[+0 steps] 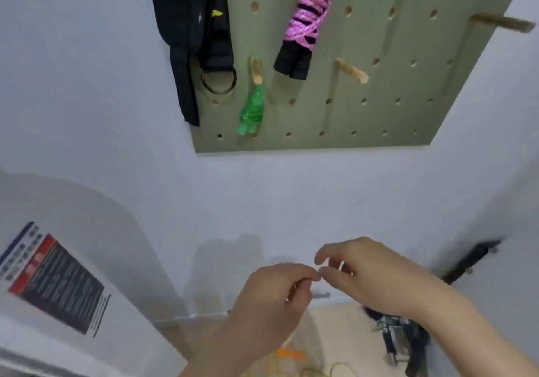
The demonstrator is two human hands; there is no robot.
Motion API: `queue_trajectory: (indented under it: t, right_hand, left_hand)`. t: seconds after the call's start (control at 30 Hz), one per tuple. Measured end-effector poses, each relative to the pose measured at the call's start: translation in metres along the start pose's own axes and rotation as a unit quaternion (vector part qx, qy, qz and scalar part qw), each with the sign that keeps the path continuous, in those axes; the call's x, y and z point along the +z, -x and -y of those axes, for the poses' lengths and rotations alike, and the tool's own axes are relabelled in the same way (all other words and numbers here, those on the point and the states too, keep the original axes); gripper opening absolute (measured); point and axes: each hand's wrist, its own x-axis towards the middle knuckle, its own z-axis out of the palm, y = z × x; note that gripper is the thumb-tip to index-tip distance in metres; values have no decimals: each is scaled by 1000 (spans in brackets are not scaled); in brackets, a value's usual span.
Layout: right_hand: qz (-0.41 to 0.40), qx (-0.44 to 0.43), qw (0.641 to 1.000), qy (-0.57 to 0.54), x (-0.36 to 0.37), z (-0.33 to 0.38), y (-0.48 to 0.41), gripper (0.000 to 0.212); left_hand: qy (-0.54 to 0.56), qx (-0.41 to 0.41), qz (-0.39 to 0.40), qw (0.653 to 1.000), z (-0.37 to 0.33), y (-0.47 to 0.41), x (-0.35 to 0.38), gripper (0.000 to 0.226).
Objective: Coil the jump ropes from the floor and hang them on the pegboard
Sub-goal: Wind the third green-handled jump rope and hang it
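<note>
Left hand [271,292]: fingertips pinched, contents unclear.
Right hand [364,274]: loosely curled, empty.
Above: pegboard [364,117], pink coiled rope [306,23].
Below: yellow rope [344,367].

light: even, soft, indoor | shadows: faint on wall [221,254] | blur: overall motion smear | edges: wide-angle bending

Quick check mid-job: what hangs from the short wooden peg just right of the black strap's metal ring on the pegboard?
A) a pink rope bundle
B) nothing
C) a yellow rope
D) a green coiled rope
D: the translucent green coiled jump rope hangs from the short wooden peg on the sage-green pegboard, while the pink-wrapped rope bundle hangs higher, to its right.
</note>
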Motion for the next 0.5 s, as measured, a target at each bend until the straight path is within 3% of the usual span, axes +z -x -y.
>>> queue_trajectory:
  t: [0.2, 0.5]
  right_hand:
    - [45, 148, 980, -124, 148, -62, 45, 24]
    - [55, 366, 863, -344, 434, -180, 116, 35]
  left_hand:
    - [-48, -77, 149, 985, 53, 69, 88, 26]
    - [-82, -184, 276, 940, 194, 157, 278, 31]
